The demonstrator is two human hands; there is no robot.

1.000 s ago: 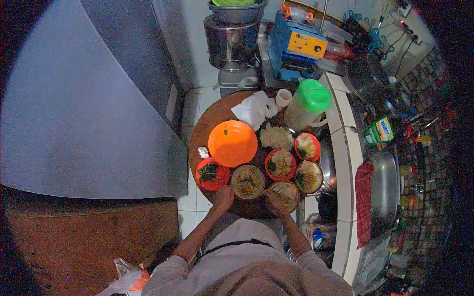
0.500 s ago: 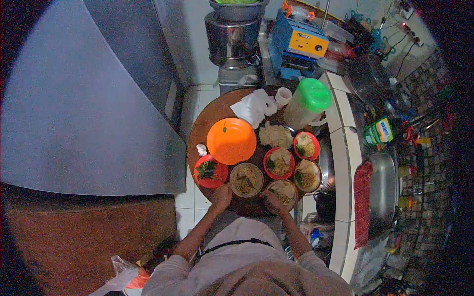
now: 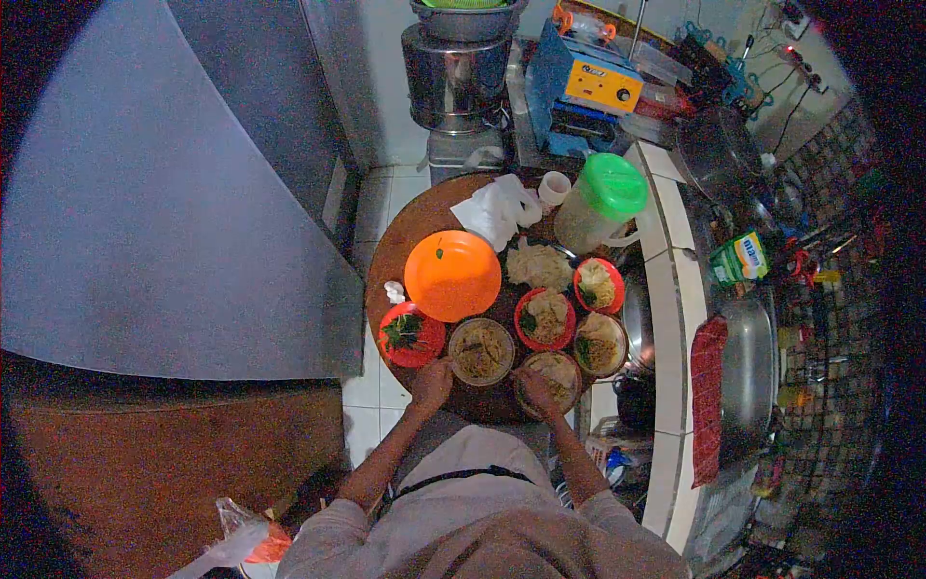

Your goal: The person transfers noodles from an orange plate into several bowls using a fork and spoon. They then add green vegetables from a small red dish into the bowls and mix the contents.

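Note:
A clear bowl of noodles (image 3: 481, 349) stands near the front edge of the round table. At its left rim is my left hand (image 3: 432, 384), fingers closed on the edge of the bowl. My right hand (image 3: 540, 394) has its fingers bent together over the front bowl of noodles and crackers (image 3: 559, 374); what they hold, if anything, is too small to make out. A red bowl of green leaves (image 3: 412, 334) sits left of the clear bowl. Red bowls with noodles (image 3: 545, 318) and crackers (image 3: 599, 285), and another clear bowl (image 3: 600, 344), stand to the right.
An orange plate (image 3: 452, 276) lies on the round table (image 3: 405, 227). Behind are a white plastic bag (image 3: 497, 212), a white cup (image 3: 554, 188), a pile of crackers (image 3: 538, 263) and a green-lidded jug (image 3: 615, 188). A tiled counter (image 3: 666, 280) borders the right side.
The spoon that showed in the clear bowl's right side is no longer distinct there. My right hand has shifted slightly, over the front bowl. My left hand has stayed by the rim.

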